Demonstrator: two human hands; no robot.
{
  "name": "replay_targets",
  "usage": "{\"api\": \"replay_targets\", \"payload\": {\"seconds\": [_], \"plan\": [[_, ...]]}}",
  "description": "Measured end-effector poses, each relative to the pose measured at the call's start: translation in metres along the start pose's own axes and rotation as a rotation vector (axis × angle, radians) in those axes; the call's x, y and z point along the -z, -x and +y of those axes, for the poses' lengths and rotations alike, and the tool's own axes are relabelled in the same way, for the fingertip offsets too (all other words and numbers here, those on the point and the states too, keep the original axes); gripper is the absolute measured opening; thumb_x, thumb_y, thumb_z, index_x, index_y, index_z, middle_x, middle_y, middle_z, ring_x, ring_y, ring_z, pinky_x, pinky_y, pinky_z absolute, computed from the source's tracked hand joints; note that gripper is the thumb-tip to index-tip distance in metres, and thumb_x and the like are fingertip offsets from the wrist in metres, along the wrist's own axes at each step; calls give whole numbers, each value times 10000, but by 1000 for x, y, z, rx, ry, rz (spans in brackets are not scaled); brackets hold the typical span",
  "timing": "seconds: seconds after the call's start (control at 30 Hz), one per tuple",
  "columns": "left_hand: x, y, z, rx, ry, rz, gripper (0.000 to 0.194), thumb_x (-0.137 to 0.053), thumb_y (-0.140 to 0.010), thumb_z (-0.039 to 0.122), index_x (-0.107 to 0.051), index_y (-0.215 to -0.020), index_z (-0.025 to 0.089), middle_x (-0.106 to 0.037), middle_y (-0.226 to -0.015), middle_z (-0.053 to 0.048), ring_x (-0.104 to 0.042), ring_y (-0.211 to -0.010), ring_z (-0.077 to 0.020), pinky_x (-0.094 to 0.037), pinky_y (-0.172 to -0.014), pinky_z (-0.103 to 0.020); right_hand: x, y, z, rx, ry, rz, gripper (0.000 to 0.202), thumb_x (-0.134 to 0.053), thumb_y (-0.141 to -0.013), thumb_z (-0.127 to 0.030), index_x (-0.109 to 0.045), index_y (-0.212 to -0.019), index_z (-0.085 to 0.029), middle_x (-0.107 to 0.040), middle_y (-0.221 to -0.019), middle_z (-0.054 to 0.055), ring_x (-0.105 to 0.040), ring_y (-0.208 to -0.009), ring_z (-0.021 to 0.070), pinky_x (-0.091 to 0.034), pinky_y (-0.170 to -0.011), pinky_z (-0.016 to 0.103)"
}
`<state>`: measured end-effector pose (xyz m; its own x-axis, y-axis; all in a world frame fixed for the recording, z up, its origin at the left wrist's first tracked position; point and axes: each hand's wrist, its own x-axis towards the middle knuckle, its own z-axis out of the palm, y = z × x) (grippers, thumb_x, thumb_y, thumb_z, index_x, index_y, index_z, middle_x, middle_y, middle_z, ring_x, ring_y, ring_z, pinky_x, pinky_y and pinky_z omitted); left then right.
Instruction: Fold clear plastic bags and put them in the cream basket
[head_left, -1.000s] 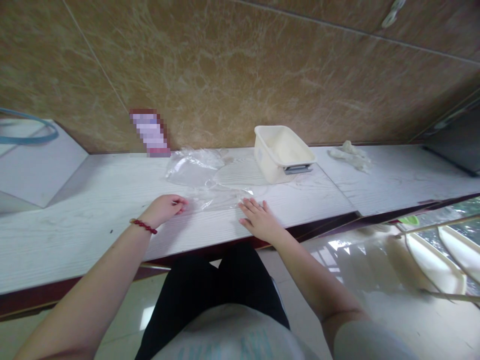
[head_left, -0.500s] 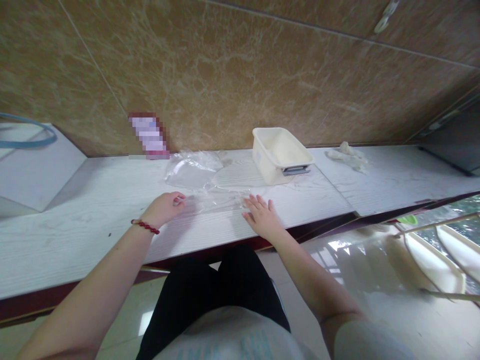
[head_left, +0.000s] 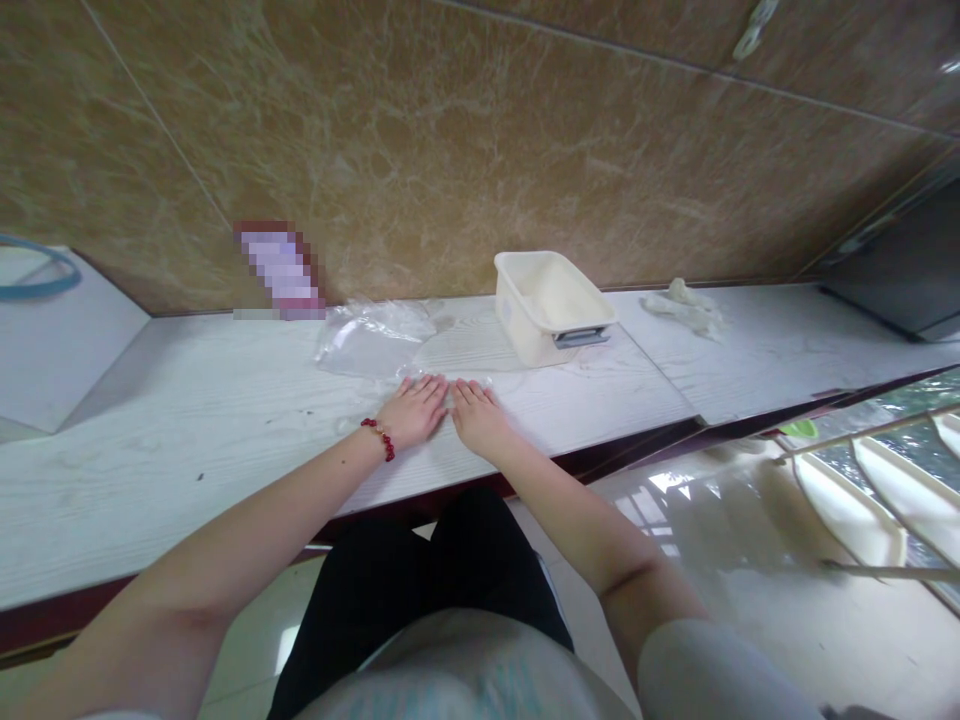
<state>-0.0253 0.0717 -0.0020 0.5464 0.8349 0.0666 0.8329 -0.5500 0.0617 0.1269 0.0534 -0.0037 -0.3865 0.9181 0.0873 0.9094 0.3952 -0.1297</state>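
Observation:
My left hand (head_left: 414,411), with a red bead bracelet (head_left: 379,439) at the wrist, lies flat with its fingers stretched out. Right beside it, my right hand (head_left: 478,418) is flat too, fingertips pointing away from me. Both press on a clear plastic bag spread on the white counter (head_left: 247,420); the hands cover most of that bag, and only bits of its edge show. Just behind them lies another sheet of clear plastic (head_left: 375,338), crinkled along its top. A cream plastic bin (head_left: 529,325) with a grey handle stands behind my right hand.
A crumpled whitish cloth or glove (head_left: 686,308) lies farther right. At the far left stands a white box (head_left: 67,350) with a blue band on it. A blurred-out card (head_left: 281,268) leans at the brown wall (head_left: 420,150). The counter's front edge runs close to my legs.
My left hand has moved right and opened flat on the bag. My right hand has shifted left, so the two now lie side by side. The view has turned slightly.

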Motion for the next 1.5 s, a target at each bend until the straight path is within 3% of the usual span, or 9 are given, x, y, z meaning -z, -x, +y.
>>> {"api": "replay_targets", "payload": {"seconds": [0.27, 0.5, 0.63, 0.77, 0.87, 0.93, 1.07, 1.33, 1.5], "plan": [[0, 9, -5, 71, -18, -29, 527, -254, -860, 400, -308, -1320, 150, -255, -1400, -117, -209, -1287, -244, -134, -1035, -447, 4, 9, 13, -124, -25, -13, 515, -221, -877, -364, -256, -1344, -149, -239, -1404, 74, -212, -1290, 228, -173, -1024, 489], [5, 17, -18, 155, -51, -75, 646, -246, -830, 491, -280, -1323, 75, -242, -1395, -162, -191, -1292, -256, -101, -1034, -465, 4, 15, 27, -241, -11, 7, 602, -180, -857, -483, -191, -1363, -158, -187, -1417, 90, -166, -1302, 248, -115, -993, 583], [24, 12, -47, 206, -15, -77, 537, -216, -842, 410, -437, -1233, 114, -387, -1330, -128, -322, -1235, -255, -138, -1018, -496, 3, 17, 28, -245, -10, 19, 608, -167, -855, -496, -191, -1363, -163, -189, -1418, 83, -165, -1302, 244, -110, -998, 573], [45, -2, -96, 560, 89, 65, 496, -269, -812, 339, -490, -1179, 89, -569, -1137, -142, -518, -1049, -236, -388, -876, -343, 5, 18, 26, -254, -7, 13, 604, -179, -857, -491, -187, -1365, -164, -183, -1420, 85, -156, -1305, 235, -101, -1007, 553], [49, -13, -114, 674, 166, -129, 435, -370, -756, 401, -621, -990, 134, -643, -987, -109, -579, -921, -238, -430, -774, -292, 6, 18, 24, -269, 0, 17, 601, -184, -858, -489, -187, -1365, -167, -179, -1421, 83, -150, -1306, 228, -96, -1012, 542], [48, -19, -113, 667, 206, -188, 452, -393, -733, 475, -650, -913, 149, -653, -952, -100, -587, -882, -235, -430, -743, -280, 6, 18, 24, -277, 3, 18, 598, -187, -857, -489, -191, -1364, -171, -182, -1421, 79, -150, -1306, 226, -96, -1011, 540], [41, -30, -98, 661, 246, -126, 513, -420, -690, 555, -651, -907, 152, -655, -930, -99, -589, -829, -234, -427, -695, -285, 5, 18, 24, -273, 12, 28, 596, -188, -854, -492, -195, -1363, -181, -190, -1420, 68, -154, -1305, 225, -103, -1009, 544], [30, -38, -93, 596, 204, -104, 497, -300, -769, 497, -670, -751, 165, -664, -781, -96, -593, -759, -231, -417, -647, -288, 5, 17, 24, -281, 24, 15, 598, -198, -852, -497, -199, -1362, -185, -188, -1421, 69, -148, -1306, 229, -111, -1010, 538], [18, -41, -104, 437, 21, 48, 482, -228, -812, 337, -663, -776, 132, -642, -823, -125, -570, -838, -232, -406, -768, -320, 5, 17, 23, -286, 32, 16, 601, -220, -848, -496, -204, -1361, -184, -192, -1420, 72, -145, -1307, 230, -114, -1011, 535]]}}
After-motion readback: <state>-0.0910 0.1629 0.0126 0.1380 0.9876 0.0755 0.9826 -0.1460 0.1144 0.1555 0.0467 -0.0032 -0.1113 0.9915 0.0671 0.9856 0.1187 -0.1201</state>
